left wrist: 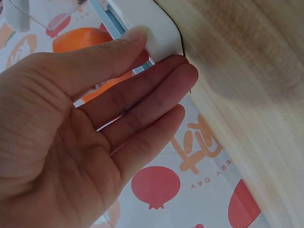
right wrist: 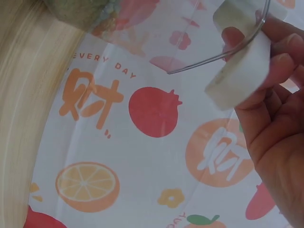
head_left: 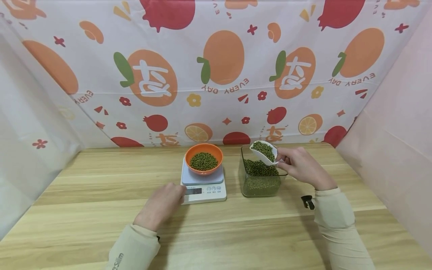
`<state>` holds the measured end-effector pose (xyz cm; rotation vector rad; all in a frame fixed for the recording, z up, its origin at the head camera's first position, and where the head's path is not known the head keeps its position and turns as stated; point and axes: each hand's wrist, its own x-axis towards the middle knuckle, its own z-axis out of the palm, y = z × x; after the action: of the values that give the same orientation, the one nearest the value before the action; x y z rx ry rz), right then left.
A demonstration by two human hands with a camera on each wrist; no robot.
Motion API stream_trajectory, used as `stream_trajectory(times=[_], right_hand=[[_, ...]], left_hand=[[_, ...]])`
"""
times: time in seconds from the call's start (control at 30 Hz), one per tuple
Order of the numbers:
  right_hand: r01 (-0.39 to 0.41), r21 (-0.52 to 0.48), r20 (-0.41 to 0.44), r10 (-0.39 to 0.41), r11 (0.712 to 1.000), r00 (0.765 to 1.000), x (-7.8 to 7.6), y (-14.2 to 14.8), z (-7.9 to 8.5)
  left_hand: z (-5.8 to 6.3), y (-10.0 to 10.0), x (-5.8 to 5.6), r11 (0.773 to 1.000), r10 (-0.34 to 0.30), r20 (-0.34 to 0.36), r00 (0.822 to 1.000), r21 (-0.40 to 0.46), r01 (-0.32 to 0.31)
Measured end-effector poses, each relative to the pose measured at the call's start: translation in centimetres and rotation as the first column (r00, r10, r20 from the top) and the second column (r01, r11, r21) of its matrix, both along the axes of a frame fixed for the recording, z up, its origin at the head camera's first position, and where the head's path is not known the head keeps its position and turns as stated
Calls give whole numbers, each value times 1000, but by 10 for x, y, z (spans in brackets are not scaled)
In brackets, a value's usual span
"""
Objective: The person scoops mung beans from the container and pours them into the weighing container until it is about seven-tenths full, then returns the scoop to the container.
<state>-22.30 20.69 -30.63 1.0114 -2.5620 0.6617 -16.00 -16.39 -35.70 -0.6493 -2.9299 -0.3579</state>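
My right hand (head_left: 297, 163) grips the handle of a white scoop (head_left: 266, 159) heaped with green mung beans (head_left: 264, 149). The scoop is above the clear container (head_left: 260, 191), which holds more beans. In the right wrist view, the scoop (right wrist: 242, 76) appears behind the container's rim. My left hand (head_left: 163, 204) rests at the front left corner of a white kitchen scale (head_left: 216, 194). Its thumb and nearly straight fingertips touch the scale (left wrist: 159, 33) in the left wrist view. On the scale stands an orange bowl (head_left: 204, 174) with beans inside; the display digits are too small to read surely.
Wood-grain table (head_left: 216, 240) lies under everything. A fruit-printed cloth (head_left: 222, 101) hangs behind the scale and container, with pale cloth at both sides. A small black clip-like piece (head_left: 307, 201) shows beside the right sleeve.
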Motion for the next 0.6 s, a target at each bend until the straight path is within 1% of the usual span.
stream_trajectory(times=[0.23, 0.43, 0.6], right_hand=[[18, 3, -22, -18, 1000, 1000, 1, 2, 1], [21, 5, -36, -20, 1000, 999, 1, 2, 1], [18, 10, -36, -18, 1000, 999, 0, 3, 1]], left_hand=[[1, -1, 0, 1000, -7, 1, 1000, 1, 7], [2, -1, 0, 1000, -4, 26, 1000, 16, 3], [2, 0, 0, 1000, -7, 27, 1000, 20, 6]])
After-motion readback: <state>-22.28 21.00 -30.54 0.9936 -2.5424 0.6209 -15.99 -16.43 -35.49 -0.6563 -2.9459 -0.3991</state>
